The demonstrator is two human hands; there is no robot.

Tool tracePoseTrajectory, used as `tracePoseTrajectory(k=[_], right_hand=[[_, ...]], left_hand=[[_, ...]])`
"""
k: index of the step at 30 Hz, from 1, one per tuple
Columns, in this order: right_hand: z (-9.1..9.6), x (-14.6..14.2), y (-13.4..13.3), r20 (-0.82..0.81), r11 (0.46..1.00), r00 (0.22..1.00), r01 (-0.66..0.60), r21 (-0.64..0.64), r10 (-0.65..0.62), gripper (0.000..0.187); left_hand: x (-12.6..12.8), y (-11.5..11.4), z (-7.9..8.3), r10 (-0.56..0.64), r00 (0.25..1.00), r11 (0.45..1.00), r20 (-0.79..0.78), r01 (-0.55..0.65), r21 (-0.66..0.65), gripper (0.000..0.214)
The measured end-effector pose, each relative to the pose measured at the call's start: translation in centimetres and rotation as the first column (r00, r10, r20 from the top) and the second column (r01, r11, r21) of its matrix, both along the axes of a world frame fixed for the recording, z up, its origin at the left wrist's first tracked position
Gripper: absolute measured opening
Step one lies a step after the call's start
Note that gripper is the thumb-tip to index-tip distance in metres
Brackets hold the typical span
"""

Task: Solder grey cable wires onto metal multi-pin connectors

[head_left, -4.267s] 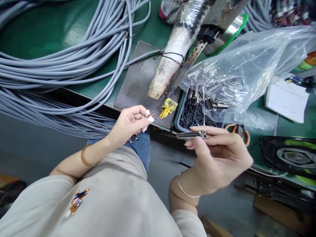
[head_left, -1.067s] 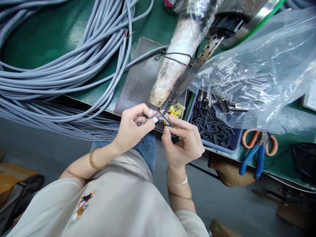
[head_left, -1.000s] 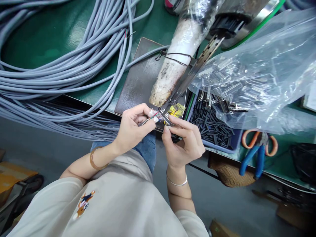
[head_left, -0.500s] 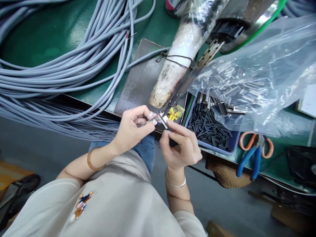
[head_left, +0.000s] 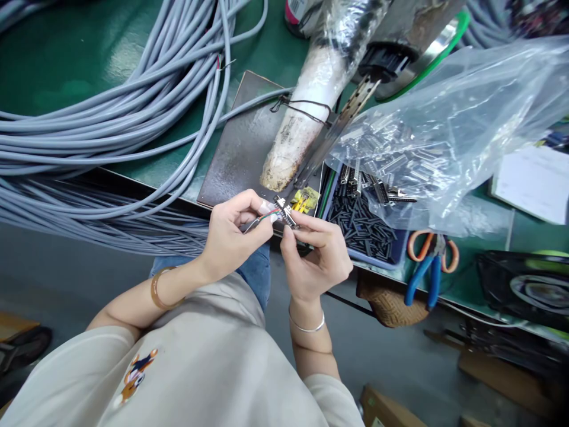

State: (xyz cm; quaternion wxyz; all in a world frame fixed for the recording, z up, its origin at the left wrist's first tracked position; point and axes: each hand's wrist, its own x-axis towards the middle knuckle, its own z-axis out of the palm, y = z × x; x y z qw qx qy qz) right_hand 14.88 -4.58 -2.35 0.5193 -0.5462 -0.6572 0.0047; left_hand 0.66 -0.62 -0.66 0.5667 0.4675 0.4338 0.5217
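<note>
Gray cables (head_left: 133, 133) lie coiled on the green desk (head_left: 66, 71), far left. Left hand (head_left: 231, 237): fingers pinched together on thin colored wires (head_left: 268, 213). Metal connector (head_left: 285, 213) sits tilted just right of them, above the dark plate (head_left: 235, 154) near its front edge; can't tell if wires touch its pins. Right hand (head_left: 317, 255): fingers clamped on connector's near end. Further right: blue tray (head_left: 403, 246) with black tubes (head_left: 362, 228), clear bag (head_left: 471, 112) partly over it, pliers (head_left: 420, 279).

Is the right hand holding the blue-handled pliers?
No: the right hand pinches a metal connector, while the blue-handled pliers lie apart, beside the blue tray.
</note>
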Motion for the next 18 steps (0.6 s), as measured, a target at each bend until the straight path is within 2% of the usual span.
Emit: tracePoseTrajectory(k=[11,18], right_hand=[[-0.3,0.23,0.64,0.007,1.0,1.0,-0.015,0.007,0.015,0.018],[0.23,-0.06,0.75,0.029,1.0,1.0,0.005,0.027,-0.006,0.019]], left_hand=[[0.5,0.37,-0.05,0.058,0.996,0.997,-0.068,-0.054,0.055,0.013],[0.56,0.55,0.06,0.095,0.992,0.98,-0.086,-0.078,0.183,0.009]])
